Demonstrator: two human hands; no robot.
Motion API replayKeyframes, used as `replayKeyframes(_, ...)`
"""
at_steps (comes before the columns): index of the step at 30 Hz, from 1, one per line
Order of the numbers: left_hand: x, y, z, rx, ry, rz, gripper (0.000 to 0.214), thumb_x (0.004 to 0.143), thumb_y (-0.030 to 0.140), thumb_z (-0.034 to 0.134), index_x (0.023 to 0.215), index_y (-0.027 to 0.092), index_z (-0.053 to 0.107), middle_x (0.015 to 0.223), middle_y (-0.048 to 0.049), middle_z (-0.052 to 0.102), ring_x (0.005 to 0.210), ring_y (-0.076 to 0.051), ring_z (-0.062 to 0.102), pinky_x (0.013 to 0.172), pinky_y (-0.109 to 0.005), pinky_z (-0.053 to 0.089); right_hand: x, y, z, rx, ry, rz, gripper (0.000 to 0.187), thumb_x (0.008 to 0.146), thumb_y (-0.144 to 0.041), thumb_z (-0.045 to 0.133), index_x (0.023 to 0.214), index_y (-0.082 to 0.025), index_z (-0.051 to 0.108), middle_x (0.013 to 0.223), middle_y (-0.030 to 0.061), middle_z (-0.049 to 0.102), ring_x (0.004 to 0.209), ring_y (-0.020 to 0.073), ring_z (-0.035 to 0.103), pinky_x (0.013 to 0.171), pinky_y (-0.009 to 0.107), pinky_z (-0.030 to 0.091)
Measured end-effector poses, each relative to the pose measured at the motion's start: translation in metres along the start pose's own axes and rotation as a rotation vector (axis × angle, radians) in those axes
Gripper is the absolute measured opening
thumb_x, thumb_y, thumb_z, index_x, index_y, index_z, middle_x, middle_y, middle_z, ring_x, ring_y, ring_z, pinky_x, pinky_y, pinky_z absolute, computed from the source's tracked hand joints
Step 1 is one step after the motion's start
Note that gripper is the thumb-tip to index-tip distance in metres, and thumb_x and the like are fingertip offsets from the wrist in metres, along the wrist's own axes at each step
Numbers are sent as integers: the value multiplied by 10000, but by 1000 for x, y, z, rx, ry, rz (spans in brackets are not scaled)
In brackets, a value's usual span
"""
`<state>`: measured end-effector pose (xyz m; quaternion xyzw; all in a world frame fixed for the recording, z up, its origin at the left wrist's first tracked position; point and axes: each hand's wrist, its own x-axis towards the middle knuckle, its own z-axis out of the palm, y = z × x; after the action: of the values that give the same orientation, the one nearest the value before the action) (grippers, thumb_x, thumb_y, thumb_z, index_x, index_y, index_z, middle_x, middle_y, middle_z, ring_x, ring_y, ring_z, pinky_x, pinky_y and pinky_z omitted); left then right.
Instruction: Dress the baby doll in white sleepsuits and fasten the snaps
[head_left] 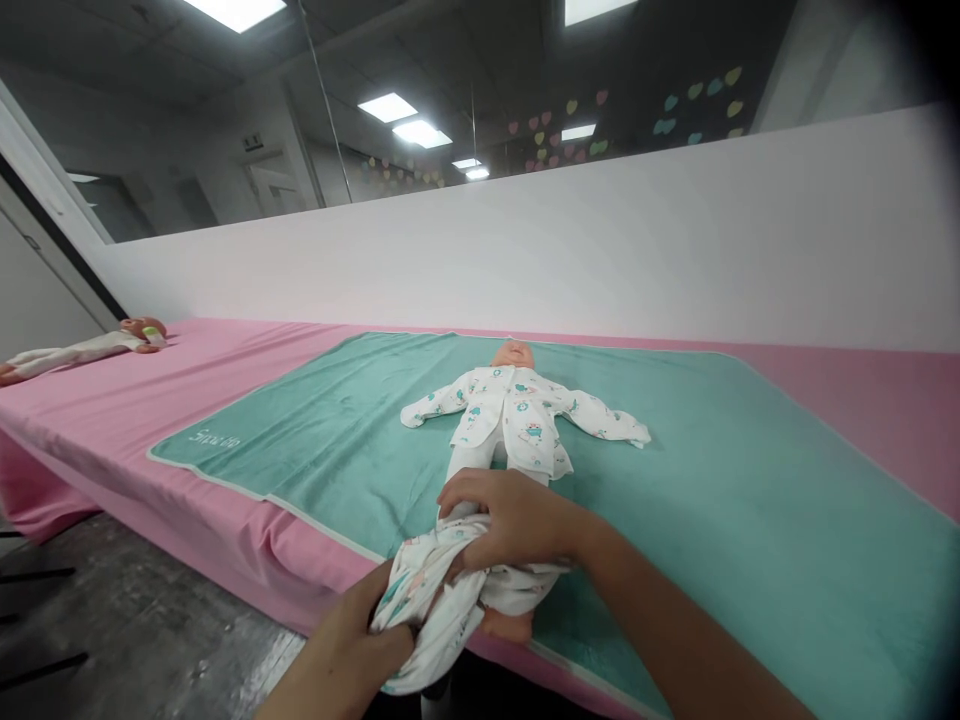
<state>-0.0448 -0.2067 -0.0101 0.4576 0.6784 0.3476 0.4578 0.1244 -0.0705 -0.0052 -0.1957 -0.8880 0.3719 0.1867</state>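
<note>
The fingers of the left hand [337, 650] and right hand [517, 525] clench a bunched white printed baby garment [427, 610] at the legs of the baby doll [510, 410], lying on a teal towel [720, 520]. A hard tug could slip the cloth or drag the doll toward the pink sheet's edge [247, 560] at 6 o'clock.

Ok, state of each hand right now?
Left hand: closed, holding the bunched white printed baby garment.
Right hand: closed, holding that garment too.

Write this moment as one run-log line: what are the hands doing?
left hand: grips bunched white printed cloth | right hand: grips same cloth | baby doll: on back on teal mat
</note>
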Motion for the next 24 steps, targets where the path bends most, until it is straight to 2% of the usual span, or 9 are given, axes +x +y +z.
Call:
replayKeyframes(3, -2, 7, -2, -40, 82, -10, 492, 563, 148, 524, 1042, 163, 635, 735, 10, 686, 726, -219, 603, 605, -244, 447, 0, -4, -1, 14, 26, -2, 436, 614, -402, 728, 1015, -277, 610, 1038, -20, 618, 881, 185, 569, 764, 292, 418)
replayKeyframes(6, -4, 14, -7, -152, 50, -6, 477, 592, 205, 561, 1060, 160, 643, 738, -10, 688, 694, -222, 606, 609, -270, 465, -1, -8, -3, 7, 23, -12, 422, 641, -413, 714, 1026, -280, 603, 1067, -23, 605, 893, 180, 561, 762, 283, 414)
replayKeyframes(9, -1, 18, -11, -265, 77, -11, 490, 630, 280, 603, 1107, 173, 628, 825, -32, 699, 745, -232, 617, 651, -293, 486, -1, -9, -2, -15, 15, -18, 383, 688, -425, 676, 1033, -277, 597, 1059, -22, 605, 883, 174, 561, 757, 279, 411)
replayKeyframes(11, 3, 20, -11, -310, 97, -25, 495, 648, 294, 615, 1129, 178, 618, 863, -42, 701, 797, -236, 623, 691, -300, 491, -1, -9, -2, -29, 19, -19, 359, 717, -413, 650, 1042, -272, 594, 1054, -17, 607, 883, 174, 561, 760, 281, 409)
replayKeyframes(14, 7, 19, -7, -391, 57, -59, 506, 656, 297, 627, 1149, 181, 605, 922, -59, 695, 833, -242, 628, 686, -300, 496, 0, -5, -2, -10, 13, -13, 371, 734, -412, 634, 1076, -279, 583, 1077, -14, 603, 899, 180, 562, 790, 294, 409)
replayKeyframes(20, 8, -4, 5, -521, -26, -158, 657, 569, 227, 690, 1209, 186, 549, 907, -79, 699, 847, -273, 641, 678, -316, 504, 1, 1, -6, 86, -31, 22, 509, 664, -526, 672, 1108, -302, 565, 1151, -14, 563, 965, 196, 545, 818, 303, 416)
replayKeyframes(24, 13, -21, 15, -361, 52, -107, 665, 470, 152, 695, 1127, 184, 592, 840, -62, 708, 867, -299, 631, 644, -305, 508, 2, 3, -5, 110, -57, 21, 562, 606, -532, 712, 1098, -299, 570, 1184, -7, 527, 1012, 206, 521, 865, 313, 406)
